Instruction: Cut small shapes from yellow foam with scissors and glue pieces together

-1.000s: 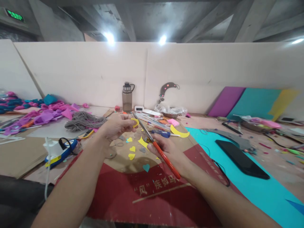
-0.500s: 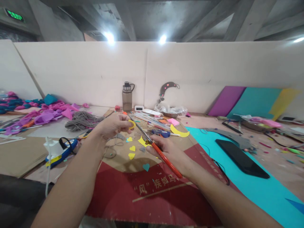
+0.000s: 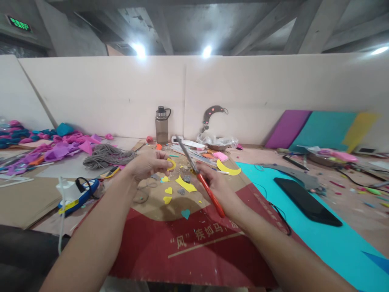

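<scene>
I judge that I am in the middle of cutting small shapes, between one snip and another. My left hand (image 3: 153, 165) has its fingers pinched together on a small curved yellow piece (image 3: 173, 163), held up above the worktop (image 3: 361, 221). My right hand (image 3: 214, 180) is closed around the red-handled scissors (image 3: 209, 191), the blades pointing up and away from me; they are blurred, so I cannot tell how far they are parted. They look just beside the yellow piece, with no cut visibly under way.

As I see it, the next move calls for turning the edge toward the blades and holding the pinch steady. My left fingertips sit near the cutting line, so a careless snip could nick them.

Below lie yellow hearts (image 3: 168, 190), a blue heart (image 3: 185, 213) and a curved yellow offcut (image 3: 186, 185), loose on the cardboard (image 3: 146, 239); a dropped piece could get lost among them. A yellow crescent (image 3: 228, 168) rests beyond my right hand. The bottle (image 3: 162, 129) stands well back, the grey cord (image 3: 107, 157) lies to my left, and the phone (image 3: 306, 201) lies on the cyan sheet (image 3: 337, 255) to my right.
</scene>
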`<action>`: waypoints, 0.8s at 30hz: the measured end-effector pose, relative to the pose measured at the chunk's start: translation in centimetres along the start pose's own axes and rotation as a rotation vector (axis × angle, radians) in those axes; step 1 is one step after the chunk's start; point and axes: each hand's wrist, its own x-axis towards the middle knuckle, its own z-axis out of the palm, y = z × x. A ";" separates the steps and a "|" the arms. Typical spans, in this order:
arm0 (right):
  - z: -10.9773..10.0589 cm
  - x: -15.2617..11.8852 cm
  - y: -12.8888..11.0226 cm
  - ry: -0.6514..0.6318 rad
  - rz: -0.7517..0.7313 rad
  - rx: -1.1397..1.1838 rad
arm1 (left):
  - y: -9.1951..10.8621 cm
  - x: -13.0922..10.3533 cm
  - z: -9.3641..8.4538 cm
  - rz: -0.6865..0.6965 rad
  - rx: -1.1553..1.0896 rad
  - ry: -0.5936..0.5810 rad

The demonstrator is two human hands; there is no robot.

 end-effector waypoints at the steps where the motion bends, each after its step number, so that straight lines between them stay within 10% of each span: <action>1: 0.0 0.1 -0.1 0.049 0.003 0.061 | -0.1 0.1 0.5 0.004 0.035 -0.019; 13: 0.5 0.0 0.2 0.094 0.006 0.188 | -1.1 0.2 3.9 0.115 0.399 -0.122; 24: 0.6 0.4 0.4 0.276 0.087 0.338 | -2.1 1.0 5.6 0.190 0.250 0.111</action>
